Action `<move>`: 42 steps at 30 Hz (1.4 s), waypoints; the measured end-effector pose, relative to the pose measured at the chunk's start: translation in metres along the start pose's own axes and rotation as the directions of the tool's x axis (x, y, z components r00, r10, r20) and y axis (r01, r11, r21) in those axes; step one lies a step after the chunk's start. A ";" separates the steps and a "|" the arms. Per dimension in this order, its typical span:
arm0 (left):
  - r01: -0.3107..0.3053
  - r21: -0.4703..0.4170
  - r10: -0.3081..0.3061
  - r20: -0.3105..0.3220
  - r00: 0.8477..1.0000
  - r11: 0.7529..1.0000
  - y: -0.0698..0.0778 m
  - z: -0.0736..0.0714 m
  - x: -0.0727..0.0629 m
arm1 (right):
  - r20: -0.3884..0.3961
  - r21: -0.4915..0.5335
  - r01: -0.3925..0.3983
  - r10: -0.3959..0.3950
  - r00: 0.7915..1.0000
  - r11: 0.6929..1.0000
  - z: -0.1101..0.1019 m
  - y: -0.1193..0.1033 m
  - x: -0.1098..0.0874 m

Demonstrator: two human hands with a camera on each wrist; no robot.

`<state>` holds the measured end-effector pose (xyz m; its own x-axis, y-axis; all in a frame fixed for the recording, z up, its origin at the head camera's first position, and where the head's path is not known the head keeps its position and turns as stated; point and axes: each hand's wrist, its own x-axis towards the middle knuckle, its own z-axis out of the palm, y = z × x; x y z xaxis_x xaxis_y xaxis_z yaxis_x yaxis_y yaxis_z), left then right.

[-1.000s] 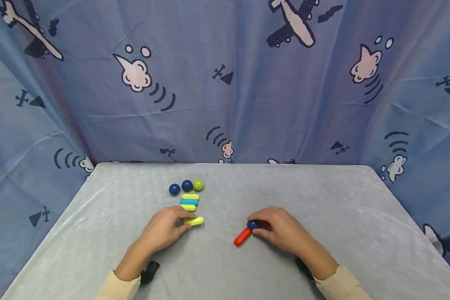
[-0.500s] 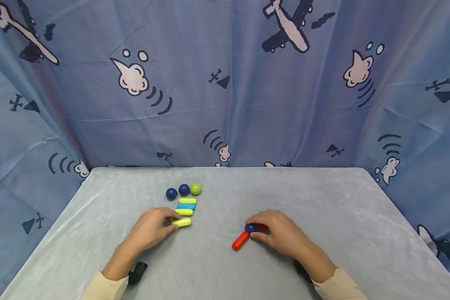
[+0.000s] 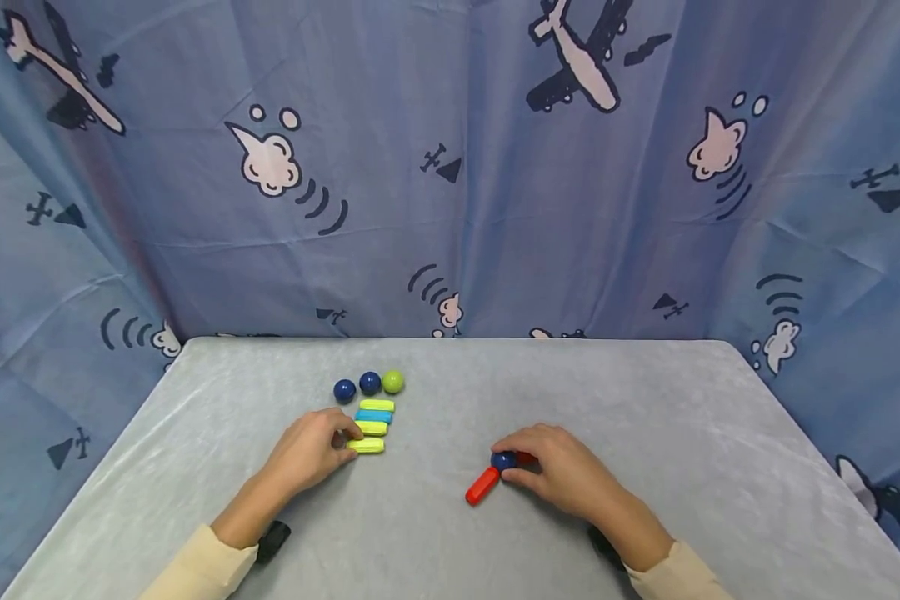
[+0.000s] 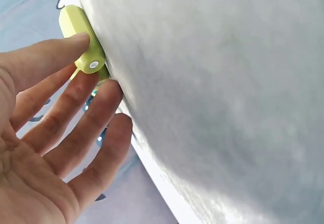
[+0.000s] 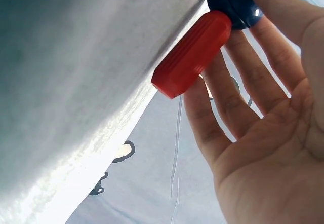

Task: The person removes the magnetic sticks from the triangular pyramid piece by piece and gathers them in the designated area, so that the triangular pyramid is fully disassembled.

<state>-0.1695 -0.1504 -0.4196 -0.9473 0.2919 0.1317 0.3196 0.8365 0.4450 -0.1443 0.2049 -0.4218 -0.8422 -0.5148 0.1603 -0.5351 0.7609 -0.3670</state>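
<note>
My left hand (image 3: 309, 452) pinches a yellow-green rod (image 3: 366, 447) between thumb and forefinger; the left wrist view shows a silvery spot on the end of this rod (image 4: 82, 39). It lies at the near end of a row made up of a second yellow-green rod (image 3: 372, 428), a blue rod (image 3: 374, 416) and a third yellow-green rod (image 3: 377, 406). Over to the right, my right hand (image 3: 562, 467) holds a dark blue ball (image 3: 503, 461) with thumb and fingertips. A red rod (image 3: 482, 487) touches this ball, and another red rod (image 3: 526, 457) is partly hidden behind the fingers.
Beyond the row sit two dark blue balls (image 3: 345, 391) and a lime green ball (image 3: 393, 382). Everything rests on a table with a pale grey cloth (image 3: 615, 383). A blue printed curtain (image 3: 390, 192) hangs behind the table's far edge.
My left hand has drawn the yellow-green rod leftward, closer to the row and more in line with it. The right hand keeps its hold on the ball, and the head view has tilted slightly.
</note>
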 end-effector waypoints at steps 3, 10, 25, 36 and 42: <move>0.013 0.010 -0.013 -0.005 1.000 1.000 -0.003 0.000 -0.002 | 0.011 0.012 -0.011 0.011 1.000 1.000 0.002 -0.001 -0.001; -0.018 0.034 0.019 -0.040 0.999 0.999 -0.006 0.001 0.001 | 0.010 0.009 -0.017 0.017 1.000 1.000 0.000 -0.001 0.000; -0.006 0.073 0.012 -0.077 0.997 0.997 -0.003 0.005 0.002 | 0.011 -0.007 -0.025 0.025 1.000 1.000 -0.002 -0.004 0.001; 0.006 0.072 0.000 -0.084 0.997 0.997 -0.002 0.006 0.001 | 0.003 -0.007 -0.020 0.020 1.000 1.000 -0.002 -0.005 0.001; -0.011 0.075 0.017 -0.091 0.996 0.997 -0.002 0.006 0.000 | 0.003 -0.012 -0.021 0.021 1.000 1.000 -0.002 -0.005 0.001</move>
<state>-0.1703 -0.1493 -0.4258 -0.9395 0.2628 0.2198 0.3302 0.8657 0.3762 -0.1429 0.2015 -0.4186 -0.8530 -0.4999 0.1500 -0.5180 0.7762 -0.3594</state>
